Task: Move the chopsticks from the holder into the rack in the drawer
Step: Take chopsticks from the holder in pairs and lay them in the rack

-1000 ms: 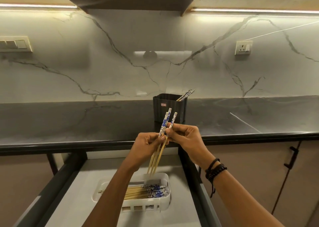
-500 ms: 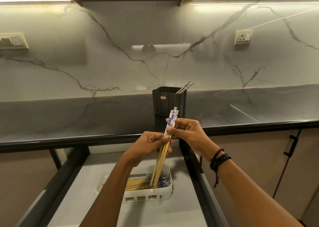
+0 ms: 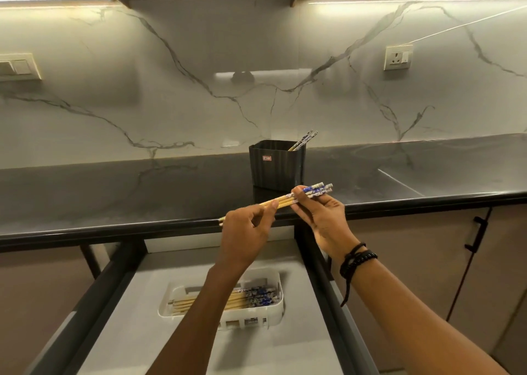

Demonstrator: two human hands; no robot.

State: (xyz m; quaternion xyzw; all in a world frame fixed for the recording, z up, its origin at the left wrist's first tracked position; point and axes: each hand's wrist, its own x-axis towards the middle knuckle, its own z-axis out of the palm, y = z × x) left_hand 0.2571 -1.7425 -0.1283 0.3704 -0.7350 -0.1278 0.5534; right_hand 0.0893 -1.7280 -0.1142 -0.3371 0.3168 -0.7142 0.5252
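Note:
A small bundle of chopsticks (image 3: 285,200) with wooden tips and blue-and-white patterned ends lies nearly level above the counter's front edge. My left hand (image 3: 245,232) pinches its wooden end, and my right hand (image 3: 322,217) grips its patterned end. Behind them on the counter stands the black holder (image 3: 275,165), with a few chopsticks (image 3: 303,140) leaning out of its right corner. Below, in the open drawer, sits the white rack (image 3: 273,313) with several chopsticks (image 3: 251,297) lying flat in it; my left forearm hides part of it.
The dark countertop (image 3: 114,192) runs the full width, its black front edge just under my hands. The drawer (image 3: 285,352) has dark side rails and a pale grey floor. A cupboard door with a black handle (image 3: 474,233) is at the right.
The bundle has swung from near upright over the rack to almost level, and it has been gathered tightly together. Both hands rose a little with it.

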